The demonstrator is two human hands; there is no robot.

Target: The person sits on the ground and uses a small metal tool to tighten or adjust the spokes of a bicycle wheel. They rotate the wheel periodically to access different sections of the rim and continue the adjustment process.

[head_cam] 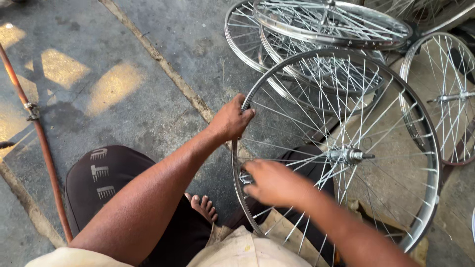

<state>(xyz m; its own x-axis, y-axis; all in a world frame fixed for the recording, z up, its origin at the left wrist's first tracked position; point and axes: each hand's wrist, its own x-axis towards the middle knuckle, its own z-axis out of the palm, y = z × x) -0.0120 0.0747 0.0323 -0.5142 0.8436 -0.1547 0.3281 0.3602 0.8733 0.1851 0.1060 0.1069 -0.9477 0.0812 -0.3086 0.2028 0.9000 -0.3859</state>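
A silver spoked bicycle wheel [429, 148] stands tilted in front of me, its hub and axle [350, 156] near the middle. My left hand [230, 118] grips the rim at its upper left edge. My right hand [273, 182] is closed around a small metal tool [244, 177] at the rim's lower left, among the spokes. What kind of tool it is cannot be made out. My bare foot [204, 207] shows below between my arms.
Several more silver spoked wheels [326, 24] lie stacked behind, and another [448, 94] leans at the right. A rusty orange pipe with a clamp [34, 123] runs along the concrete floor [123, 74] at the left. My dark-clad knee [106, 173] is at lower left.
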